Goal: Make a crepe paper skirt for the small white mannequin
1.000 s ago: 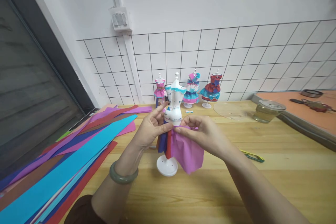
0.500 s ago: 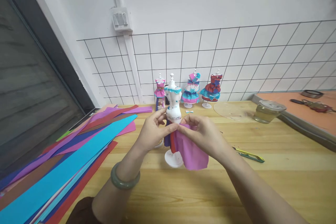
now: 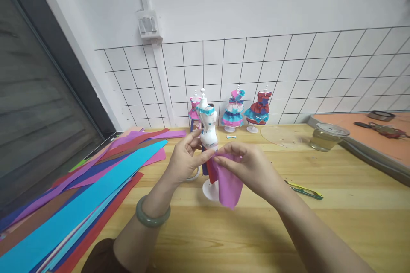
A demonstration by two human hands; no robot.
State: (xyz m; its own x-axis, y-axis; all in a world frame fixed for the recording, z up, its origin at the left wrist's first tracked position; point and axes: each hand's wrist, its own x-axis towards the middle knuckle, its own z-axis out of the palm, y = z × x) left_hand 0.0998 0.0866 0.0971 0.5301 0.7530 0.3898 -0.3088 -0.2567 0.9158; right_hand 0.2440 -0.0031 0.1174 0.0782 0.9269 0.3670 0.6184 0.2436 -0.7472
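A small white dress-form mannequin (image 3: 209, 134) leans slightly left on its round base, with a turquoise band (image 3: 206, 111) across the chest. Red paper (image 3: 211, 172) and dark blue paper (image 3: 204, 162) hang below its hips. My left hand (image 3: 184, 160) grips the mannequin at hip level, thumb in front and some fingers hidden behind it. Between thumb and fingers, my right hand (image 3: 253, 162) pinches the top edge of a pink crepe paper piece (image 3: 230, 190) against the form's right side. The lower part of that paper hangs loose.
Coloured paper strips (image 3: 96, 196) cover the table's left side. Behind stand dressed mannequins, one pink and blue (image 3: 233, 111), one red and turquoise (image 3: 259, 108). To the right lie a yellow-green cutter (image 3: 304, 190), a cup of liquid (image 3: 328, 137) and an orange-surfaced board (image 3: 352, 132).
The mannequin has tilted and turned, its top shifting left. The pink paper's hanging end has swung left and looks narrower. Both hands keep their holds.
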